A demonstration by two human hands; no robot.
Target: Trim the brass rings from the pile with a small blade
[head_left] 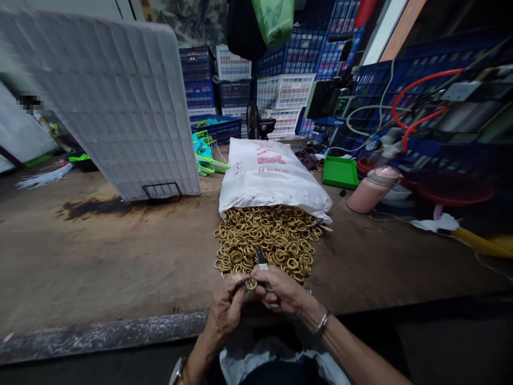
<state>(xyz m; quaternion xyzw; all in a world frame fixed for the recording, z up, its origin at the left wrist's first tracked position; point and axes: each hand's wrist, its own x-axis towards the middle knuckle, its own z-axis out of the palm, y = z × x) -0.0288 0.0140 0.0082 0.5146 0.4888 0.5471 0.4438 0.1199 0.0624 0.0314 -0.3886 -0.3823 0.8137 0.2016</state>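
My left hand [229, 302] is closed, its thumb and fingers pinching a gold-coloured ring [251, 285] in front of me. My right hand [280, 289] is wrapped round a small flat tool [262, 259] with a black end and a pale section, probably a knife. The fingers of both hands meet at the ring. Just beyond them spreads a heap of gold-coloured rings [268, 230]. They spill onto the table from the mouth of a white woven sack [272, 171] with red print. The right fingers hide part of the tool.
A tall white ribbed panel [132, 107] stands on the brown table [100, 256] at left, in a black wire stand [162, 190]. To the right are a green tray [340, 172] and a pink bottle [372, 188]. Stacked crates [285, 91] rise behind, near green hangers [210, 155].
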